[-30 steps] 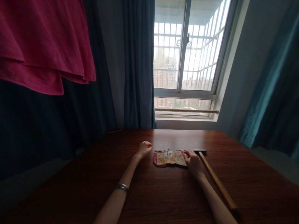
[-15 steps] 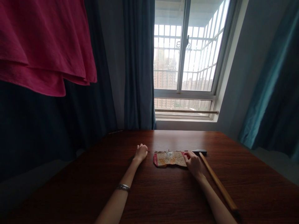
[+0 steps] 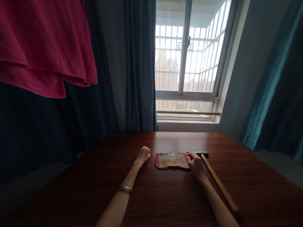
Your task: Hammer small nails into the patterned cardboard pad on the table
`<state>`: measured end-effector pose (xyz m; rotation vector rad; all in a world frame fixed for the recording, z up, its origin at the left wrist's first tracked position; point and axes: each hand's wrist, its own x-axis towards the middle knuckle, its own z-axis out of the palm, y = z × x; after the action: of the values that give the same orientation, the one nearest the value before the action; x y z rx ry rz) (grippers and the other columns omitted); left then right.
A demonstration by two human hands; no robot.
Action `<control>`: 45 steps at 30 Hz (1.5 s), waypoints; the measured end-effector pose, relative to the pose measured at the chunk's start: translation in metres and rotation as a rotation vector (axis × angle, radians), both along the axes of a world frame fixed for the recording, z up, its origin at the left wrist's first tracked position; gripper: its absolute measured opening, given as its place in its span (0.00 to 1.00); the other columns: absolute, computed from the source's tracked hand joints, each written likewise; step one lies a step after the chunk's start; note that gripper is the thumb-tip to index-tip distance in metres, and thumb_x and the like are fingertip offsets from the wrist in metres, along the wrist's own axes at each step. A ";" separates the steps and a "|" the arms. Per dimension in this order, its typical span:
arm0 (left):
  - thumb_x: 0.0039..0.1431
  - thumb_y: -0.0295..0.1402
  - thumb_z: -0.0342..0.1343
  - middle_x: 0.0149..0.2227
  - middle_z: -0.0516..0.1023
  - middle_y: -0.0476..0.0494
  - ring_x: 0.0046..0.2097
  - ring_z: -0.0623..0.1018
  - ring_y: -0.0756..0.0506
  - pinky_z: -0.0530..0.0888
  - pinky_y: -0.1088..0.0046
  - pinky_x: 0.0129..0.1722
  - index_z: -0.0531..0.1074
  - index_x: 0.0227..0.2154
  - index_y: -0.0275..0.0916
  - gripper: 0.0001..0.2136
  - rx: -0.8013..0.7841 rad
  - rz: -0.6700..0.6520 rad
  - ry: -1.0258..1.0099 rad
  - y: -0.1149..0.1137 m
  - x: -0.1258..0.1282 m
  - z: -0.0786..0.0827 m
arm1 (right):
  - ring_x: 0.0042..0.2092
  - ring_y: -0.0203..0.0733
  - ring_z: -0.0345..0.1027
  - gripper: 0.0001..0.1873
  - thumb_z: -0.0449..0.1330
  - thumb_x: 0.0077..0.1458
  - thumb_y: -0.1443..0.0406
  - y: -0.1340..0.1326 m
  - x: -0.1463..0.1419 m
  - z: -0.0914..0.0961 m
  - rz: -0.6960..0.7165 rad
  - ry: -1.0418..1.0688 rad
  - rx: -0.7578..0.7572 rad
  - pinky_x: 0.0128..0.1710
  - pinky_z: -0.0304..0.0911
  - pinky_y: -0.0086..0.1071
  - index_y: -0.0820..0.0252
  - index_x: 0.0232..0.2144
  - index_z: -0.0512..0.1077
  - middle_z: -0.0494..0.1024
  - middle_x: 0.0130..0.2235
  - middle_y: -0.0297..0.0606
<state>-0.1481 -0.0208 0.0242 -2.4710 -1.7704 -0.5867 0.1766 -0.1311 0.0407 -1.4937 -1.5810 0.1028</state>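
My left hand (image 3: 143,155) is closed in a loose fist above the table, left of a flat patterned piece. A thin dark tip shows beside its fingers, but what they hold is too small to make out. Thin dark sticks (image 3: 133,160) lie just behind its wrist. The patterned piece (image 3: 180,160), cream with dark speckles, yellow patches and pink ends, lies flat on the table. Near its middle a few thin metal prongs stand up, with a pale patch around them. My right hand (image 3: 196,164) pinches its right end between thumb and fingers.
A long wooden stick (image 3: 220,184) lies slanted to the right of my right hand. Beyond that hand lies a dark handle-like object (image 3: 203,154). The brown wooden table (image 3: 165,201) reaches to the window wall; blue curtains (image 3: 139,69) and a pink cloth (image 3: 47,47) hang around it.
Almost nothing differs. My left hand has turned or shifted very slightly to the right; my right hand keeps its place at the patterned piece.
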 end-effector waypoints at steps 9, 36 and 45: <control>0.50 0.32 0.55 0.28 0.76 0.44 0.30 0.72 0.48 0.68 0.73 0.33 0.74 0.26 0.34 0.06 0.078 -0.110 -0.697 -0.001 0.021 0.028 | 0.27 0.38 0.65 0.12 0.52 0.53 0.64 -0.001 -0.012 -0.002 0.141 0.057 0.129 0.30 0.61 0.30 0.60 0.32 0.75 0.74 0.28 0.40; 0.44 0.46 0.60 0.19 0.69 0.51 0.19 0.62 0.56 0.56 0.80 0.18 0.76 0.29 0.31 0.19 -0.522 -0.382 -1.014 -0.069 0.109 0.027 | 0.22 0.33 0.61 0.17 0.68 0.39 0.55 -0.008 -0.062 -0.001 0.448 0.861 -0.209 0.16 0.55 0.25 0.62 0.28 0.79 0.74 0.23 0.36; 0.46 0.43 0.60 0.19 0.71 0.49 0.19 0.65 0.54 0.60 0.79 0.19 0.77 0.27 0.33 0.16 -0.507 -0.430 -1.011 -0.075 0.110 0.031 | 0.22 0.33 0.61 0.17 0.68 0.39 0.55 -0.005 -0.061 -0.007 0.438 0.851 -0.205 0.17 0.54 0.25 0.62 0.28 0.80 0.74 0.21 0.36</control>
<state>-0.0383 -0.0957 0.0553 -3.2506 -1.7258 -1.9079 0.1157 -0.1363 0.0341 -0.9950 -1.1625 1.0323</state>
